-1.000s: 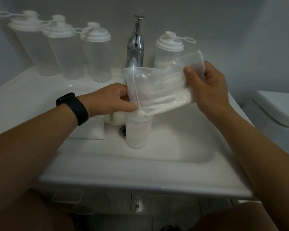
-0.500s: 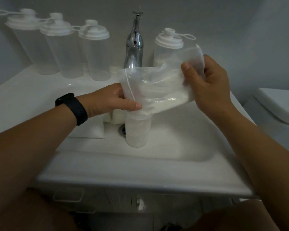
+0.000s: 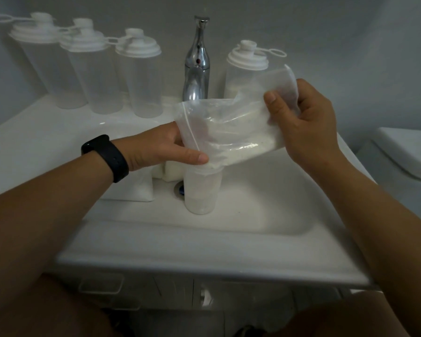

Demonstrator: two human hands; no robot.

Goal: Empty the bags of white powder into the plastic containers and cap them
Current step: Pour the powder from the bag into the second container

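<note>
Mostly we see our two hands holding a clear bag (image 3: 231,132) tilted over an open container (image 3: 202,190) that stands in the sink (image 3: 253,215). Our left hand (image 3: 161,149) pinches the bag's lower corner at the container's mouth, thumb in front; its other fingers are hidden behind the plastic. Our right hand (image 3: 306,122) grips the raised end, fingers curled round it. White powder (image 3: 243,152) lies along the bag's lower edge, and the container's rim is covered by the bag, so we cannot tell how the mouth and the opening meet. Powder fills the container's bottom. More bags (image 3: 131,186) sit behind our left wrist, partly hidden. Three capped containers (image 3: 95,76) stand at the back left, their contents unclear; a fourth (image 3: 246,69), beside the tap (image 3: 197,66), is partly screened by the bag.
</note>
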